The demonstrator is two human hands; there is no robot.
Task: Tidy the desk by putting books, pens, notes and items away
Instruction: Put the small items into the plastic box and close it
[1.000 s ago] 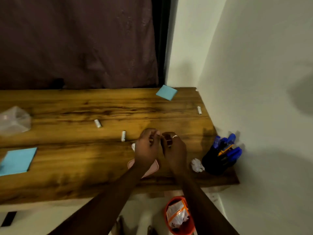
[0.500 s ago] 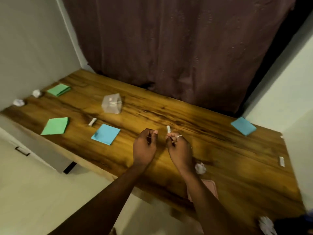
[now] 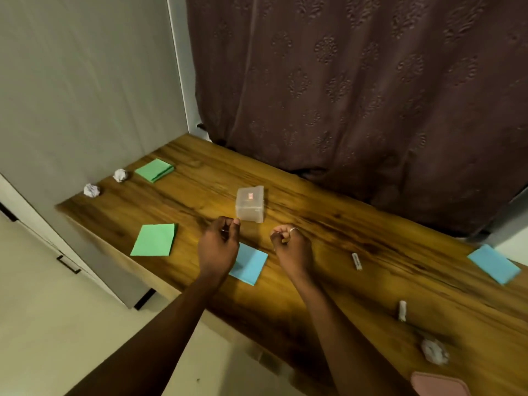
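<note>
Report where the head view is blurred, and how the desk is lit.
Head view: sharp at the clear plastic box; motion blur smears the crumpled paper ball and pink item at lower right; warm light brightens the desk centre, dimmer towards its edges.

On the surface (image 3: pixel 328 232): two green note pads, one near the back (image 3: pixel 154 170) and one near the front edge (image 3: pixel 154 240). Two blue pads, one under the hands (image 3: pixel 251 267) and one far right (image 3: pixel 493 263). Three paper balls (image 3: pixel 120 175) (image 3: pixel 92 190) (image 3: pixel 435 351). Two small white tubes (image 3: pixel 356 261) (image 3: pixel 402 310). One clear box (image 3: pixel 251 204). One pink item (image 3: pixel 440 384).
</note>
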